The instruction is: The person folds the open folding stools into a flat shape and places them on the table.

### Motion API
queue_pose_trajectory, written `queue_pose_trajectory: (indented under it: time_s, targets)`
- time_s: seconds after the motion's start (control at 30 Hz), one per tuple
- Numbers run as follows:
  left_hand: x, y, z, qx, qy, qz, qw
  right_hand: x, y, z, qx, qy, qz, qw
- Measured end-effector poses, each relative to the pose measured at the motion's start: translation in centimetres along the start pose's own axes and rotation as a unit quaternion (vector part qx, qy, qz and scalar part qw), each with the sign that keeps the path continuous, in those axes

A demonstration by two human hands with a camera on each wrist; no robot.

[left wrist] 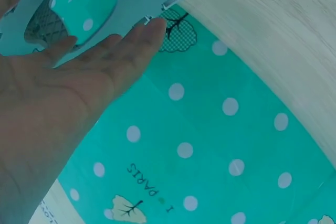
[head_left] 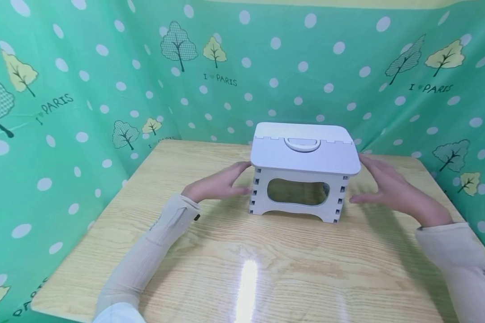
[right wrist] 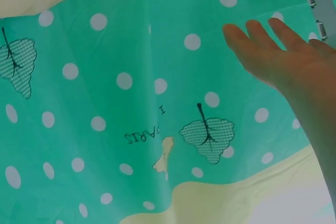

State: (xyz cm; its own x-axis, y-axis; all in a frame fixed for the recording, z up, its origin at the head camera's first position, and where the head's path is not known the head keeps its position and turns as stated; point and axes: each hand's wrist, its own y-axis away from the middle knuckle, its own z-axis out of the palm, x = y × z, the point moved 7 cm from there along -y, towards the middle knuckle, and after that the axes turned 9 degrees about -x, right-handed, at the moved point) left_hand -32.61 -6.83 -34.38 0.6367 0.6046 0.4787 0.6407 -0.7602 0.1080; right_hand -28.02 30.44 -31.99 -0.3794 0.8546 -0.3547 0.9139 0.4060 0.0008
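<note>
Flanking a folding stool (head_left: 305, 159) on the table (head_left: 202, 273) with left hand (head_left: 220, 183) and right hand (head_left: 397, 190), loosely spread, gripping nothing, at its ends; hard to tell whether touching

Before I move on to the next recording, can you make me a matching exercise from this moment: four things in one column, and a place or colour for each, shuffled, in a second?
Things:
1. Stool
2. Left hand
3. Cloth
4. Right hand

Places and colours:
A. At the stool's right side in the head view
B. Standing upright on the wooden table
C. At the stool's left side in the head view
D. Green with pale dots

Pairs: 1-B, 2-C, 3-D, 4-A
</note>
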Motion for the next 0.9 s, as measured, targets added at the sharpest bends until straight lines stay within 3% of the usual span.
queue_pose_trajectory:
  time_s: [0.17,0.4,0.9]
  targets:
    - [0.5,-0.3,0.5,-0.005,0.018,0.023,0.9996,-1.0,-0.3,1.0,-0.011,-0.059,-0.046,0.9971]
    - [0.7,-0.7,1.5,-0.007,0.029,0.024,0.9993,-1.9,-0.7,2.6,-0.042,-0.141,-0.065,0.987]
    - [1.6,-1.6,2.4,0.03,0.069,0.037,0.9965,-3.6,-0.8,4.8,-0.054,-0.136,-0.064,0.9872]
